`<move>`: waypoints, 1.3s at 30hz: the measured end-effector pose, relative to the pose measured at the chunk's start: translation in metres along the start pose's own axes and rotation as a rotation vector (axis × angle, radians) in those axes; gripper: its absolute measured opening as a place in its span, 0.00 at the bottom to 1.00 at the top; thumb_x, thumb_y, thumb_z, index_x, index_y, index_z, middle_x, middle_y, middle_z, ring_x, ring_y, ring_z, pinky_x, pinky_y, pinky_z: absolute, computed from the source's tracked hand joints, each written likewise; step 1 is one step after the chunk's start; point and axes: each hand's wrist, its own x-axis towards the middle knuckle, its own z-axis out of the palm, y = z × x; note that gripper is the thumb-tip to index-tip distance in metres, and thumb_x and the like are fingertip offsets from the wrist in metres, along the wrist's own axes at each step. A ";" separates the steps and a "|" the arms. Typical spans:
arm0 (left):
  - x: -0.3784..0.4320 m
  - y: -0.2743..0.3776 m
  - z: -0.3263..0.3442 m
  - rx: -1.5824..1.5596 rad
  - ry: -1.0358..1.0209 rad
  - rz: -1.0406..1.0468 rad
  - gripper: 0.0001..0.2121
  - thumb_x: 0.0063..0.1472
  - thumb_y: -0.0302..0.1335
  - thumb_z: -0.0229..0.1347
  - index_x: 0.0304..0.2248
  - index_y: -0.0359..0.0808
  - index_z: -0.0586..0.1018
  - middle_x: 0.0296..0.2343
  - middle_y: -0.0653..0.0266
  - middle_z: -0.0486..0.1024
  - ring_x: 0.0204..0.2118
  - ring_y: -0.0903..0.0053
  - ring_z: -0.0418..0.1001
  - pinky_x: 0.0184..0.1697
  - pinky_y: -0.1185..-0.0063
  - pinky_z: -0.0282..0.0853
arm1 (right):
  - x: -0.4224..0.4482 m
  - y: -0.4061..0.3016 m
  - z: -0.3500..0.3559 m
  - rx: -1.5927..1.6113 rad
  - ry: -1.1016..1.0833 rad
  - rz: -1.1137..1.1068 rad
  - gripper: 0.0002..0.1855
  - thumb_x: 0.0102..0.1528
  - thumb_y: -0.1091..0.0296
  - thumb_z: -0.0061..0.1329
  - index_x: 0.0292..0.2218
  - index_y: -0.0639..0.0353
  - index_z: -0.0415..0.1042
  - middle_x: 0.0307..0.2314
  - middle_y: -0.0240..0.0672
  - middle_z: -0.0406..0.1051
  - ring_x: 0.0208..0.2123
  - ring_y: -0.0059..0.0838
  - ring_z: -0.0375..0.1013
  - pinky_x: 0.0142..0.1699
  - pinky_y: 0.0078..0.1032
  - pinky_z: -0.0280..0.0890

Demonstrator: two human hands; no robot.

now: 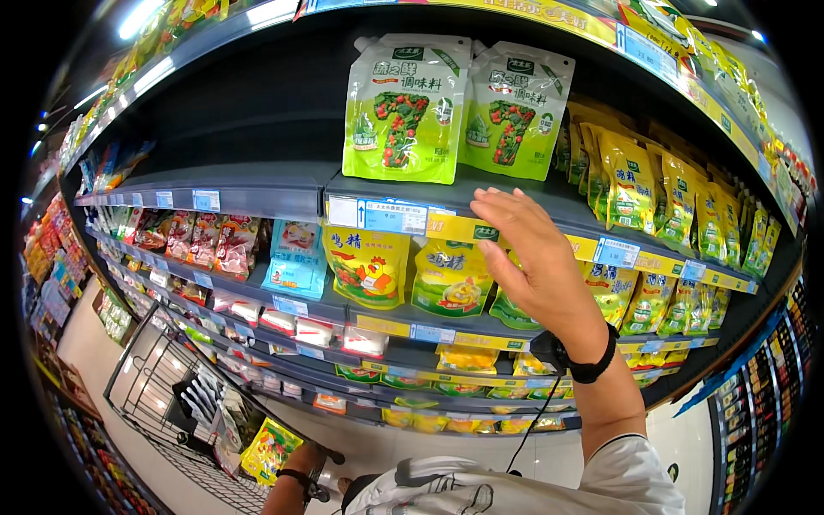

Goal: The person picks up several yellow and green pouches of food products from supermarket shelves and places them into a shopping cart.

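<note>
My right hand (pixel 534 270) is raised at the shelf edge (pixel 444 215), fingers extended and holding nothing; whether it touches the edge cannot be told. Just above its fingertips, two green and silver seasoning pouches (pixel 404 116) stand side by side on the shelf. Behind and below the hand are yellow and green seasoning pouches (pixel 450 280) on a lower shelf. At the bottom left, my left hand (pixel 308 458) is beside the shopping cart (pixel 174 412), near a yellow seasoning bag (pixel 270 450) in the cart; its fingers are mostly hidden.
Rows of yellow seasoning bags (pixel 627 180) stand to the right on the upper shelf. Red packets (pixel 238 244) and a light blue packet (pixel 295 257) sit at the left on a lower shelf. More store shelving (pixel 763 399) stands at the far right. A thin black cable (pixel 534 421) hangs below my right wrist.
</note>
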 end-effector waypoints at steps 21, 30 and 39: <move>-0.212 0.325 -0.383 -0.540 1.090 1.040 0.14 0.69 0.30 0.50 0.49 0.31 0.74 0.43 0.60 0.75 0.46 0.77 0.73 0.50 0.79 0.69 | 0.018 0.014 0.021 -0.104 0.022 -0.044 0.24 0.58 0.60 0.52 0.49 0.67 0.67 0.46 0.52 0.70 0.52 0.52 0.68 0.61 0.46 0.57; -0.158 0.389 -0.477 -0.460 0.983 1.025 0.28 0.66 0.37 0.54 0.57 0.24 0.64 0.54 0.47 0.67 0.57 0.67 0.67 0.61 0.75 0.60 | 0.018 0.017 0.024 -0.105 0.034 -0.014 0.24 0.56 0.61 0.54 0.48 0.67 0.68 0.46 0.51 0.71 0.50 0.51 0.69 0.59 0.45 0.59; -0.146 0.433 -0.495 -0.538 0.668 1.068 0.44 0.58 0.47 0.62 0.57 0.15 0.58 0.49 0.41 0.71 0.51 0.65 0.71 0.55 0.77 0.65 | 0.027 0.018 0.032 -0.132 0.043 -0.034 0.23 0.52 0.62 0.56 0.45 0.69 0.70 0.43 0.47 0.71 0.48 0.44 0.69 0.59 0.39 0.57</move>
